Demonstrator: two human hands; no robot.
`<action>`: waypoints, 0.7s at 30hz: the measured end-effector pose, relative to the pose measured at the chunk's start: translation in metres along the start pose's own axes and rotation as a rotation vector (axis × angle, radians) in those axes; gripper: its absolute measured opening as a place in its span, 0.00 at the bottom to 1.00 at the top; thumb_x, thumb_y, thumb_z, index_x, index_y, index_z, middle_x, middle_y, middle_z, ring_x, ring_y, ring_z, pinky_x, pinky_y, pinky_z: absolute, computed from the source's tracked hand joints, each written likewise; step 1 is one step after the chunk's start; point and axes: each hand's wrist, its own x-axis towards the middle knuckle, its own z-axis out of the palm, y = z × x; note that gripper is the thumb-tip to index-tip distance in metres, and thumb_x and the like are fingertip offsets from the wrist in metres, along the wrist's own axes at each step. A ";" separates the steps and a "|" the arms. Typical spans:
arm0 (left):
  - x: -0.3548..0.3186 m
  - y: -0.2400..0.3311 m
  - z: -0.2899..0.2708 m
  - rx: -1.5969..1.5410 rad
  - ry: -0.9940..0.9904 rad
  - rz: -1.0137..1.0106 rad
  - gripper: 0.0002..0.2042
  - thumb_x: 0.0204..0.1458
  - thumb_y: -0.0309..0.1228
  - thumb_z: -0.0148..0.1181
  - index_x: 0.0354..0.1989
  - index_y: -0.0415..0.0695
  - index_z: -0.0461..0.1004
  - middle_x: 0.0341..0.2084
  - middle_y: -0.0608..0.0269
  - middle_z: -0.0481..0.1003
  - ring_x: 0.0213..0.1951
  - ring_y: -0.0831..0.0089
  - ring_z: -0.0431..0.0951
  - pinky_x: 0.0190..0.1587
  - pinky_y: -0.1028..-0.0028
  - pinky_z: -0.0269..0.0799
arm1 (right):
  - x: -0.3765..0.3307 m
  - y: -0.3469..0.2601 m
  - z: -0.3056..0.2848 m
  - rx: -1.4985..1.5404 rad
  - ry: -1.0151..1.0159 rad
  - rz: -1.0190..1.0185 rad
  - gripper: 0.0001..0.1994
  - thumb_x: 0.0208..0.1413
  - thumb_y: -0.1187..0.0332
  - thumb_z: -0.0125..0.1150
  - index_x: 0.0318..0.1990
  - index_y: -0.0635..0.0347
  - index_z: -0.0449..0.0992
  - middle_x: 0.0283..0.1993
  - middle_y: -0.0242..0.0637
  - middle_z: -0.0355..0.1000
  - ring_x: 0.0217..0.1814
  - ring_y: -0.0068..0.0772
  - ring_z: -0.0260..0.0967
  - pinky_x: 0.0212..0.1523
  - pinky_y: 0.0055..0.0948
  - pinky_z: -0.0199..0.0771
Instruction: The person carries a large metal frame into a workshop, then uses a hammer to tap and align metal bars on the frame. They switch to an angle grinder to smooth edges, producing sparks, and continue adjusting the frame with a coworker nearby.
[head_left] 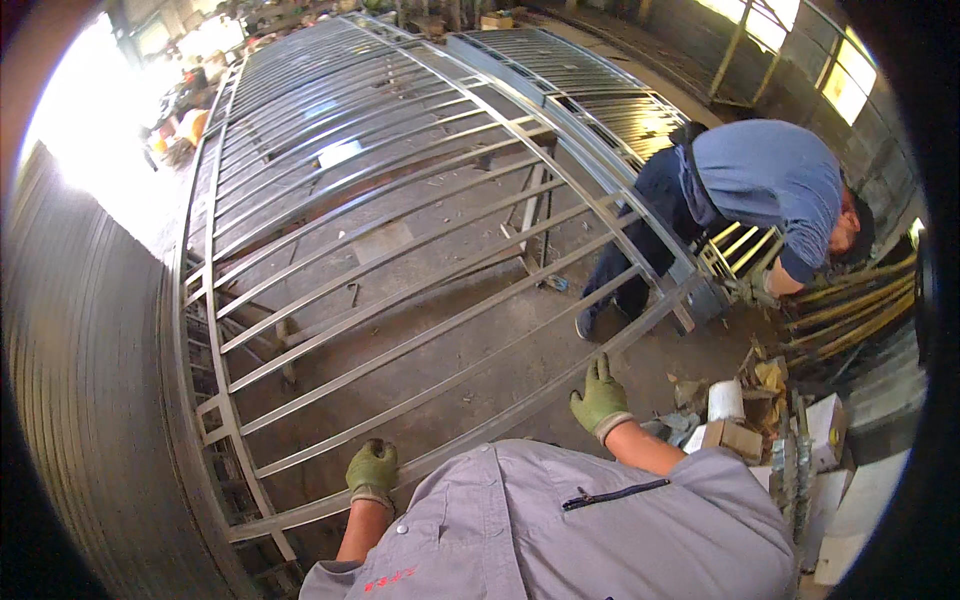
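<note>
At the far left we see a ribbed metal wall (pixel 90 400) curving along the edge of the view. Next to it a large steel gate frame (pixel 400 230), made of long parallel bars, lies flat on supports above the dusty concrete floor (pixel 450 330) and stretches away from us. Our left hand (pixel 372 470), in a green glove, has its fingers curled down and closed on the frame's near edge rail. Further right, our right hand (pixel 600 398), also gloved in green, rests on the same rail with the fingers bent around it. Beyond it a pile of scrap and cardboard boxes (pixel 760 420) sits on the floor. At the far right a co-worker in a blue shirt (pixel 770 180) bends over the frame's corner, beside a stack of yellow bars (pixel 850 300).
</note>
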 end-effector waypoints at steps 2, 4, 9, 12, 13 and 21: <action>-0.003 0.002 0.003 0.005 0.005 -0.010 0.28 0.65 0.57 0.59 0.63 0.52 0.84 0.58 0.54 0.86 0.62 0.50 0.84 0.64 0.53 0.78 | -0.001 0.005 0.000 0.029 0.001 -0.020 0.45 0.63 0.55 0.67 0.80 0.75 0.57 0.87 0.65 0.46 0.78 0.63 0.68 0.74 0.53 0.72; -0.006 0.007 0.006 0.011 0.008 0.022 0.28 0.65 0.57 0.58 0.63 0.52 0.84 0.58 0.54 0.86 0.61 0.50 0.84 0.64 0.53 0.78 | -0.002 0.011 0.000 0.017 0.004 -0.017 0.46 0.62 0.56 0.67 0.80 0.76 0.56 0.87 0.68 0.46 0.76 0.66 0.69 0.74 0.53 0.71; -0.017 0.025 0.007 0.019 -0.014 0.003 0.28 0.65 0.56 0.57 0.64 0.53 0.83 0.59 0.51 0.85 0.61 0.49 0.84 0.64 0.53 0.79 | -0.003 0.030 0.003 0.015 0.035 -0.027 0.47 0.62 0.55 0.67 0.81 0.76 0.55 0.89 0.65 0.43 0.75 0.67 0.70 0.74 0.53 0.72; -0.022 0.033 0.006 0.005 -0.030 -0.007 0.28 0.65 0.57 0.57 0.63 0.51 0.84 0.60 0.51 0.84 0.62 0.48 0.83 0.64 0.54 0.77 | -0.004 0.038 0.006 -0.002 0.066 -0.042 0.48 0.61 0.55 0.67 0.81 0.77 0.55 0.89 0.63 0.43 0.73 0.68 0.71 0.72 0.54 0.74; -0.023 0.034 0.006 -0.005 -0.033 -0.010 0.28 0.65 0.57 0.57 0.64 0.51 0.83 0.60 0.51 0.84 0.62 0.48 0.83 0.64 0.54 0.77 | -0.005 0.040 0.007 -0.018 0.088 -0.052 0.48 0.61 0.55 0.67 0.81 0.77 0.55 0.89 0.64 0.43 0.73 0.68 0.72 0.71 0.53 0.74; -0.025 0.037 0.006 0.026 -0.050 -0.001 0.30 0.66 0.58 0.56 0.68 0.53 0.81 0.61 0.51 0.84 0.63 0.49 0.83 0.66 0.54 0.77 | -0.003 0.048 0.013 0.019 0.093 -0.041 0.48 0.60 0.54 0.67 0.81 0.76 0.56 0.89 0.64 0.42 0.73 0.65 0.72 0.70 0.53 0.76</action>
